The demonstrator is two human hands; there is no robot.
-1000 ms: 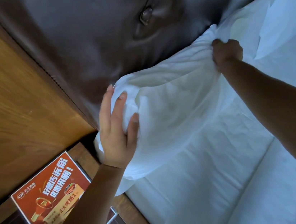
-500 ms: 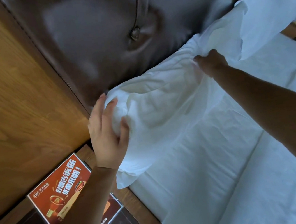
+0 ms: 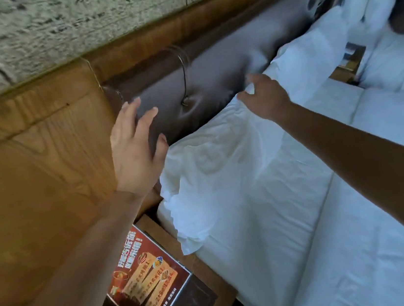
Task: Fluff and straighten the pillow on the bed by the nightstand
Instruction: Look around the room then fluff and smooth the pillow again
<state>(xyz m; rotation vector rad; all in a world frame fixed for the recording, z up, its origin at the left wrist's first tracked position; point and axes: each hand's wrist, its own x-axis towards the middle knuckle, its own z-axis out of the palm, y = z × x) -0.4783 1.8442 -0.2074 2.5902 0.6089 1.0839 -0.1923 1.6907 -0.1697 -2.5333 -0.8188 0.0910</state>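
A white, wrinkled pillow lies on the bed against the dark padded headboard, its left end beside the nightstand. My left hand hovers with fingers spread just left of the pillow's upper left corner, in front of the headboard, holding nothing. At the pillow's top right edge my right hand rests with loosely spread fingers, touching the fabric without gripping it.
A second white pillow leans on the headboard further right. White bed sheets fill the lower right. On the nightstand stands an orange advertising card. A wooden wall panel rises at left.
Both hands have let go of the pillow, which now lies flatter against the headboard. My left hand lifted up and away to the left. The camera pulled back and upward.
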